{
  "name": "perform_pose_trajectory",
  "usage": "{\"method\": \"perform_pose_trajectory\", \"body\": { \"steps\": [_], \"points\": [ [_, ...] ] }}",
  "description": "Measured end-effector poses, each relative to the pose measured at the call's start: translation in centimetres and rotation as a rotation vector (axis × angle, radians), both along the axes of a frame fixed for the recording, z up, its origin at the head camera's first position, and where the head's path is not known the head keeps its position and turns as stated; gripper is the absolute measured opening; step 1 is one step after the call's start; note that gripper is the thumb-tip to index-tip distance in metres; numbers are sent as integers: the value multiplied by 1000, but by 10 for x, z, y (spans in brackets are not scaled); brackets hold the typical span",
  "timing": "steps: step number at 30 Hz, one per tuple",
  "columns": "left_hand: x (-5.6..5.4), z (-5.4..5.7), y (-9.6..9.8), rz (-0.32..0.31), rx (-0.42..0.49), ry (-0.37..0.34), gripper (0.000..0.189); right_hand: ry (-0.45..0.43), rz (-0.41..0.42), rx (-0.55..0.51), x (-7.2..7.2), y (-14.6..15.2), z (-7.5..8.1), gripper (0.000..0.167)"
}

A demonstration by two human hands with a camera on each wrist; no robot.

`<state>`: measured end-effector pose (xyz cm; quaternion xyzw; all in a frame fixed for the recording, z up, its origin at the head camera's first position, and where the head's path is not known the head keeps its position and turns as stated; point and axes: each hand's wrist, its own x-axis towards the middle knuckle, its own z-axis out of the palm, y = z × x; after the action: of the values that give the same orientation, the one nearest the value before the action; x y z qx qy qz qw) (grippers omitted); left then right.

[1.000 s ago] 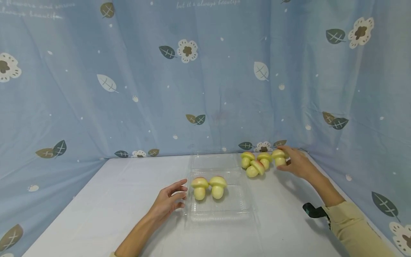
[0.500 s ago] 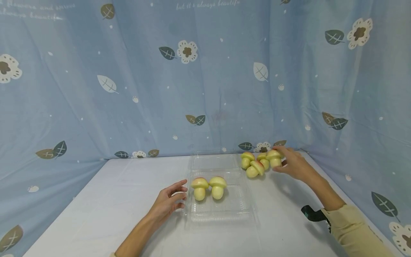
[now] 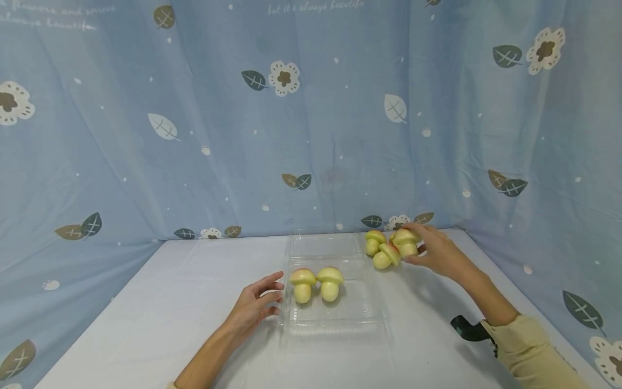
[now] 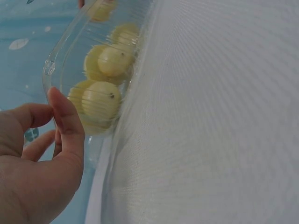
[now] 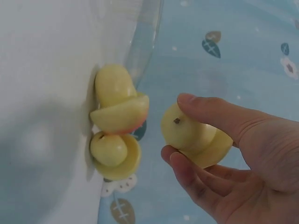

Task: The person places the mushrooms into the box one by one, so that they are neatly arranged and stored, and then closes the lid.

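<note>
My right hand (image 3: 439,249) holds a mushroom-shaped yellow-green fruit (image 5: 184,133) between thumb and fingers. Beside it at the back right of the table lie several alike, among them a fruit (image 3: 385,256) with a reddish cap; the held one partly covers another. A clear plastic box (image 3: 357,310), lid (image 3: 323,244) folded open toward the back, stands mid-table. Two such fruits (image 3: 302,285) lie side by side in its left part, caps toward the back. At the box's left edge is my left hand (image 3: 255,302), its relaxed fingertips right at the rim in the left wrist view.
White cloth covers the table (image 3: 146,313). A blue patterned curtain (image 3: 330,135) hangs behind its back edge and along the sides. A black device (image 3: 467,328) sticks out from the right sleeve (image 3: 529,346) over the table.
My right hand has moved left with the held fruit, bringing it in front of another fruit in the group. My left hand and the box have stayed in place.
</note>
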<state>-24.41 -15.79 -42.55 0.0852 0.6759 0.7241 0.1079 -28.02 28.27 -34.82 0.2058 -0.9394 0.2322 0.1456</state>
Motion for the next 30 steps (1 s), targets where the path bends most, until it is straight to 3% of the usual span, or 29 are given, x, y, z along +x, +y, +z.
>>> {"method": "perform_pose_trajectory", "body": {
  "steps": [8, 14, 22, 30],
  "points": [
    [0, 0, 1, 23, 16, -23, 59, 12, 33, -6, 3, -11, -1, 75],
    [0, 0, 0, 10, 1, -2, 60, -1, 43, -11, 4, -20, -3, 75],
    [0, -1, 0, 26, 6, -16, 58, 49, 72, -27, 10, -34, -3, 75],
    [-1, -1, 0, 21, 10, -24, 58, 9, 64, -29, 14, -46, -4, 76]
  ]
}}
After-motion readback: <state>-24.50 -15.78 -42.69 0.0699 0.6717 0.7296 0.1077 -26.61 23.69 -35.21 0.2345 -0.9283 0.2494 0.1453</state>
